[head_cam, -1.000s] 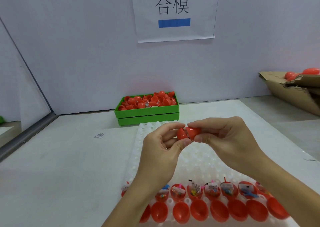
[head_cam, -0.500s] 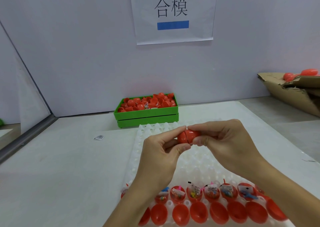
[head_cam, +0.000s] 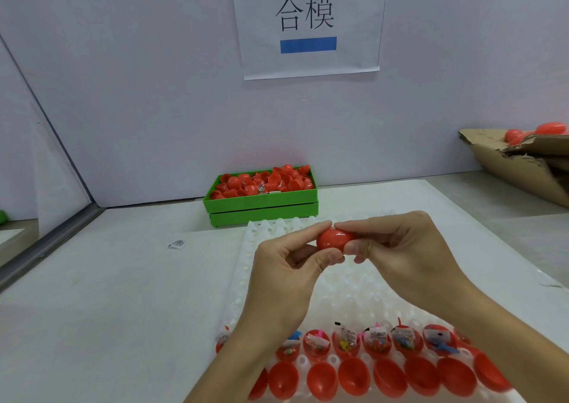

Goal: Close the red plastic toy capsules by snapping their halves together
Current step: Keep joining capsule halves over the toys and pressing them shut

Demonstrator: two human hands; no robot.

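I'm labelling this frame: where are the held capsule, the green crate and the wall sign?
held capsule (head_cam: 334,239): head view, its red shell between both hands.
green crate (head_cam: 261,202): head view, front wall.
wall sign (head_cam: 308,24): head view, white sheet.

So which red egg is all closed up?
The red capsule pinched between the left hand and right hand. The halves in the white tray below still sit open, some showing toys.

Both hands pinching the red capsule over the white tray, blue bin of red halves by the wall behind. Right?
Not quite: the bin is green, not blue, as the head view shows. The rest holds: the left hand and right hand both pinch the red capsule over the white tray, and the bin of red halves sits by the wall behind.
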